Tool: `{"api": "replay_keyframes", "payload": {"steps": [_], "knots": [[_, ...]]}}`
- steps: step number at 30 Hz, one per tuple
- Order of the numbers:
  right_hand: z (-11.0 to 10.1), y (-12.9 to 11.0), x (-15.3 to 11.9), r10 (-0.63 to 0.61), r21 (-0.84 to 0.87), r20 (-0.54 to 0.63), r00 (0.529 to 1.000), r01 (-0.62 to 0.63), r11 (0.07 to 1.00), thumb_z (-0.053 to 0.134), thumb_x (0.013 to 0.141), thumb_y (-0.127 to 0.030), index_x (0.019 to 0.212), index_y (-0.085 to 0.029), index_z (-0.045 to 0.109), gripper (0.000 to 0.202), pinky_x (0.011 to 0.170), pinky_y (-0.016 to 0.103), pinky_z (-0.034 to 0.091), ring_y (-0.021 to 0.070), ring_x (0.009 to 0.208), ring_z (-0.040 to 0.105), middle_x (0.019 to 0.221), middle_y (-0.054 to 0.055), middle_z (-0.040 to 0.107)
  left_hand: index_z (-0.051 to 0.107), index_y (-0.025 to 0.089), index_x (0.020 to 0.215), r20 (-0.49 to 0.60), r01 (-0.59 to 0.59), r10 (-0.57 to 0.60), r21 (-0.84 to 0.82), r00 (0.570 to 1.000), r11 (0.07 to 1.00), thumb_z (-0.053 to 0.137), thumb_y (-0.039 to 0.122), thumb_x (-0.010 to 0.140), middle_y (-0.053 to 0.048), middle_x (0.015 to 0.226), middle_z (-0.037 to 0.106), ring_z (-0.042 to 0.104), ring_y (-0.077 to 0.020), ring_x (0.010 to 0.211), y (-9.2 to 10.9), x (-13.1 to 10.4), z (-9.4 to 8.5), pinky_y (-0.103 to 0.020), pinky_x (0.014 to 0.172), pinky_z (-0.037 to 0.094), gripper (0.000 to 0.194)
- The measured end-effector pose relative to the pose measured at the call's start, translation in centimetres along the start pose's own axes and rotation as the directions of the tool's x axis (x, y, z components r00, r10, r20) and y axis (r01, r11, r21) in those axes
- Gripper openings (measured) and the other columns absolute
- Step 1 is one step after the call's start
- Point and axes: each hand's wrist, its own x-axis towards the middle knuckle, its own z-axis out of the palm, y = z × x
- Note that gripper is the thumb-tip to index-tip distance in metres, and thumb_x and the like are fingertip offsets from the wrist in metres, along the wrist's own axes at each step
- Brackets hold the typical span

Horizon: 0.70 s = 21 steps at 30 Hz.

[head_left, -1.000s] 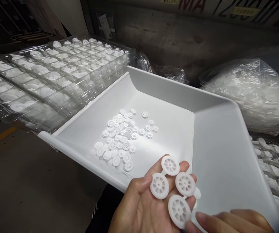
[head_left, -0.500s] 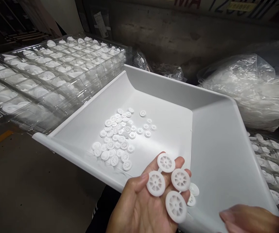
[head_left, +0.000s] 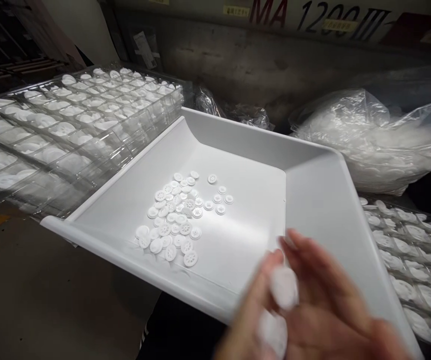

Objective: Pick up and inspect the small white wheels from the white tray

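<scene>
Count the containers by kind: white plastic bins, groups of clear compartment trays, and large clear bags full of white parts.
White square plastic bin: 1
Groups of clear plastic compartment trays: 2 (left group, right group)
Large clear plastic bag full of white parts: 1
Total: 4

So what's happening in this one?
A person has both hands over the near corner of a white tray. The left hand lies palm up with a few white wheels on it, and the right hand is over it at those wheels; both are blurred, so the exact grip is unclear. A loose pile of smaller white wheels lies in the tray. Clear trays of white parts sit to the left, with bags of parts behind.
</scene>
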Motion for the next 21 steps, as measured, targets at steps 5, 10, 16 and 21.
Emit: {"api": "replay_keyframes", "payload": {"steps": [5,10,16,21], "knots": [[3.0,-2.5,0.8,0.222,0.351,-0.076,0.972,-0.182,0.919,0.028,0.104,-0.039,0.132,-0.042,0.052,0.037,0.094,0.047,0.054,0.0256,0.123,0.052,0.136,-0.002,0.054,0.053,0.025,0.133,0.016,-0.227,0.238,0.367,0.971,0.902,0.046,0.041,0.091,0.014,0.142,0.035,0.016,-0.0213,0.146,-1.9,-1.1,1.5,-0.03,0.12,-0.002,0.047],[3.3,-1.2,1.2,0.283,0.456,-0.046,0.958,-0.231,0.859,0.029,0.099,-0.052,0.126,-0.04,0.059,0.041,0.102,0.053,0.046,0.0257,0.126,0.05,0.123,0.001,0.064,0.055,0.022,0.131,0.034,-0.292,0.3,0.358,0.953,0.887,0.046,0.036,0.09,0.007,0.146,0.037,0.011,-0.02,0.146,-1.0,0.2,2.0,-0.03,0.119,-0.005,0.045],[2.8,-1.1,1.5,0.382,0.581,-0.028,0.924,-0.296,0.758,0.025,0.098,-0.049,0.122,-0.036,0.063,0.046,0.103,0.056,0.042,0.0247,0.125,0.05,0.127,0.004,0.061,0.063,0.027,0.121,-0.026,-0.295,0.302,0.156,0.953,0.943,0.044,0.024,0.088,0.009,0.147,0.042,-0.007,-0.0153,0.146,-0.5,0.3,0.7,-0.033,0.118,-0.008,0.038],[3.8,-1.9,1.4,0.423,0.822,0.179,0.888,-0.371,0.432,0.031,0.094,-0.06,0.127,-0.042,0.057,0.046,0.107,0.058,0.035,0.024,0.128,0.047,0.134,-0.001,0.056,0.07,0.028,0.108,-0.113,-0.33,0.344,0.126,0.932,0.936,0.044,0.022,0.09,0.008,0.139,0.053,-0.004,-0.0124,0.146,-1.1,-0.2,0.2,-0.028,0.119,-0.004,0.032]]}}
